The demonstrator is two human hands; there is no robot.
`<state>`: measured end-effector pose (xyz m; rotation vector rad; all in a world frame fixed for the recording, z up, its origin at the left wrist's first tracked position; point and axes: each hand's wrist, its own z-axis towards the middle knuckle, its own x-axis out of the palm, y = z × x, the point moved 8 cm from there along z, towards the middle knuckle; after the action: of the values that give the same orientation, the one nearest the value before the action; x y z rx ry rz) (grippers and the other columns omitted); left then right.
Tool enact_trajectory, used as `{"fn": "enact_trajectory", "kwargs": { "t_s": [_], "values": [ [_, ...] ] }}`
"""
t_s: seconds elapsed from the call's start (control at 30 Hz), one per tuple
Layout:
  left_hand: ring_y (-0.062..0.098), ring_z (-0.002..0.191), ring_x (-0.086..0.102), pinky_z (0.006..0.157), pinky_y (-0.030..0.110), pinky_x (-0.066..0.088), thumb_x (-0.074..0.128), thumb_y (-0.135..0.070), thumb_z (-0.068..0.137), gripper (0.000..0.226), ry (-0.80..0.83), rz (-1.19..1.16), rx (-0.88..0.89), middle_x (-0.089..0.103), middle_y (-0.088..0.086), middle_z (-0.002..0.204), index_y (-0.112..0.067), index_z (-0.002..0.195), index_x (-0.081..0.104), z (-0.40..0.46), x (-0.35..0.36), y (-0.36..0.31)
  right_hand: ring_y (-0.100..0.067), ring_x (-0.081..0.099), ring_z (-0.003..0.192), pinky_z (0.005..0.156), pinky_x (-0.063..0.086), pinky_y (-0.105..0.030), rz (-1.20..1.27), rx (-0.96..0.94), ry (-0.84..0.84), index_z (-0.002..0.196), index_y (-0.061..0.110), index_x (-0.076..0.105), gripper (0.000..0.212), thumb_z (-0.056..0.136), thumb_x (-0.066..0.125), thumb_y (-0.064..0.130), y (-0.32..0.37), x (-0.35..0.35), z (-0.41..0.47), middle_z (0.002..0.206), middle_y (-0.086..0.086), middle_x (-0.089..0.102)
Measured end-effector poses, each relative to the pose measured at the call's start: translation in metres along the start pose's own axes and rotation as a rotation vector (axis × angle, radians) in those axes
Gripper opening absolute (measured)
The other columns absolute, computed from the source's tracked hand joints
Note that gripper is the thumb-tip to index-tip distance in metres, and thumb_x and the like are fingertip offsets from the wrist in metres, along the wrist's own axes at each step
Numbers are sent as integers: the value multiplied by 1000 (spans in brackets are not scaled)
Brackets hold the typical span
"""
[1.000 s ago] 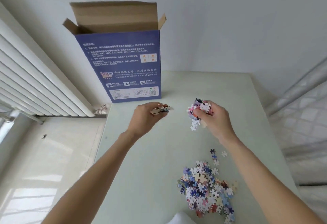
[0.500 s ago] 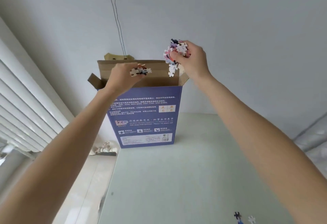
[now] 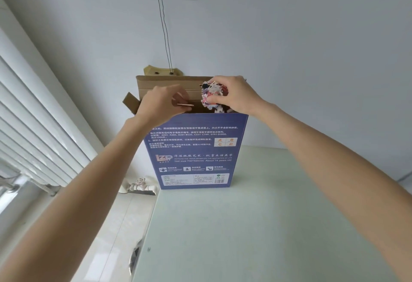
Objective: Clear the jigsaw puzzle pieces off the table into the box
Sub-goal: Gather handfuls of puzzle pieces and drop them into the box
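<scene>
While the tall blue box [image 3: 196, 150] stands upright at the far edge of the pale table [image 3: 256, 226], flaps open, both hands hover over its mouth. A clump of white, pink and dark puzzle pieces [image 3: 211, 96] sits clutched in the right hand [image 3: 236, 94]. The left hand [image 3: 162, 103] pinches what seems a thin flat stack of pieces [image 3: 185, 104], edge-on.

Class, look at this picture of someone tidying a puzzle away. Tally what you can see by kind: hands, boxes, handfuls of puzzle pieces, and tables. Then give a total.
Hands: 2, the left hand and the right hand
Boxes: 1, the blue box
Handfuls of puzzle pieces: 2, a few pieces in the left grip and a big clump in the right
Tables: 1, the pale table
Total: 6
</scene>
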<state>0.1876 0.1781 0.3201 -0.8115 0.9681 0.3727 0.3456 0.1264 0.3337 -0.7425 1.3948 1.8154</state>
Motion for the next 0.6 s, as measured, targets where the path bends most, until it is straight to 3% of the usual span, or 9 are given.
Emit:
{"fn": "enact_trajectory", "kwargs": {
  "t_s": [0.03, 0.17, 0.27, 0.37, 0.6],
  "values": [
    [4, 74, 61, 69, 24, 42, 73, -35, 76, 19, -5, 14, 4, 65, -16, 81, -26, 89, 63, 0, -1, 0, -17, 59, 87, 76, 40, -17, -33, 2, 36, 110, 15, 62, 36, 80, 72, 32, 0, 3, 1, 98, -1, 68],
    [13, 81, 62, 70, 28, 47, 69, -36, 79, 9, 13, 92, -11, 65, -12, 79, -32, 87, 66, 0, -4, 3, -22, 59, 85, 77, 47, -36, -175, -3, 176, 104, 16, 61, 34, 78, 71, 37, 1, 18, 5, 94, -3, 67],
    [21, 82, 61, 73, 34, 51, 61, -45, 84, 13, 95, 147, -39, 65, -7, 81, -33, 88, 66, 0, 3, 7, -23, 58, 84, 75, 45, -37, -239, -22, 223, 101, 16, 63, 29, 82, 66, 38, 6, 21, 9, 92, -4, 67],
    [14, 82, 61, 75, 34, 51, 59, -46, 85, 15, 120, 121, -42, 68, -12, 84, -33, 90, 65, -1, 5, 7, -21, 56, 84, 74, 44, -36, -265, -39, 244, 100, 20, 65, 26, 84, 63, 41, 13, 22, 10, 94, -2, 66],
    [-1, 71, 62, 73, 28, 54, 71, -30, 79, 8, 1, -116, 83, 65, -20, 75, -28, 87, 69, -19, -3, -1, -20, 55, 93, 81, 45, -37, -304, -62, 54, 105, 26, 68, 27, 78, 70, 30, 26, 10, 12, 101, 1, 62]
  ]
}}
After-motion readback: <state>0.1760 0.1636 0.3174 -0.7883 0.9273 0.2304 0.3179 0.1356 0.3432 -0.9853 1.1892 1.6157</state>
